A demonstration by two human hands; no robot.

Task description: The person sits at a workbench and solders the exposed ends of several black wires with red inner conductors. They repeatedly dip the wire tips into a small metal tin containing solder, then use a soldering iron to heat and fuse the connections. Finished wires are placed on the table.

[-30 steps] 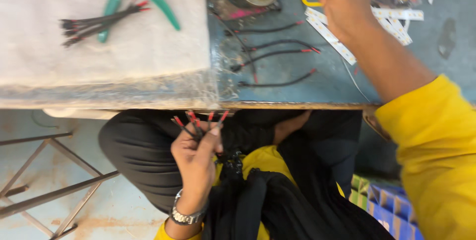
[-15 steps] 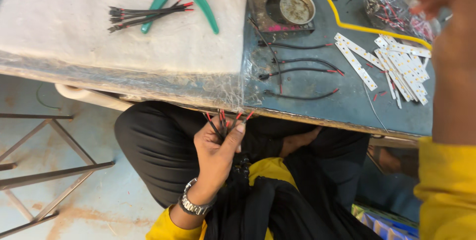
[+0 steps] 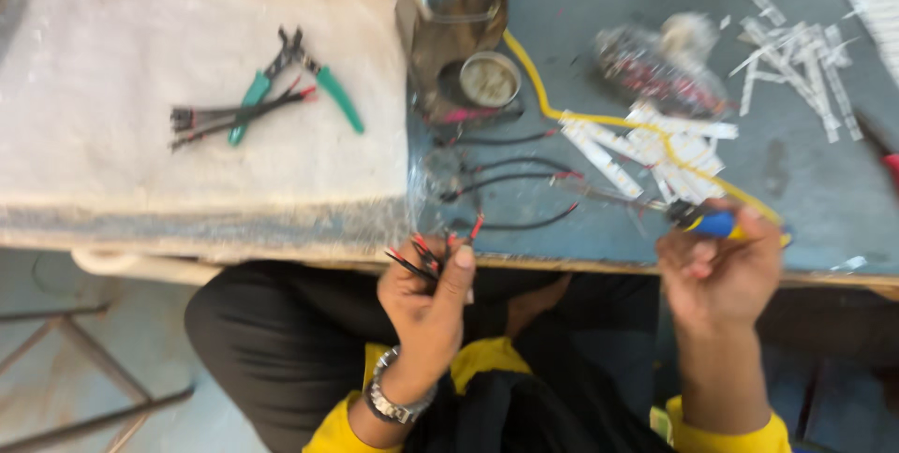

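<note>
Head camera, looking down at a workbench edge and the person's lap. Low in the centre of the frame, the left hand (image 3: 426,294) is clenched around a small bunch of short black wires with red tips (image 3: 426,255), which fan out above the fingers just at the bench edge. At lower right, the right hand (image 3: 719,277) grips a blue-and-yellow-handled soldering iron (image 3: 704,222), its thin tip pointing left over the blue-grey table top (image 3: 796,191). Between the hands, several loose black wires (image 3: 510,177) lie on the table. At upper left, green-handled pliers (image 3: 300,79) rest on a white cloth sheet (image 3: 112,172) beside a bundle of dark wires (image 3: 220,118). White strip pieces (image 3: 646,149) lie at centre right, and a round metal tin (image 3: 488,80) sits near the top centre.
</note>
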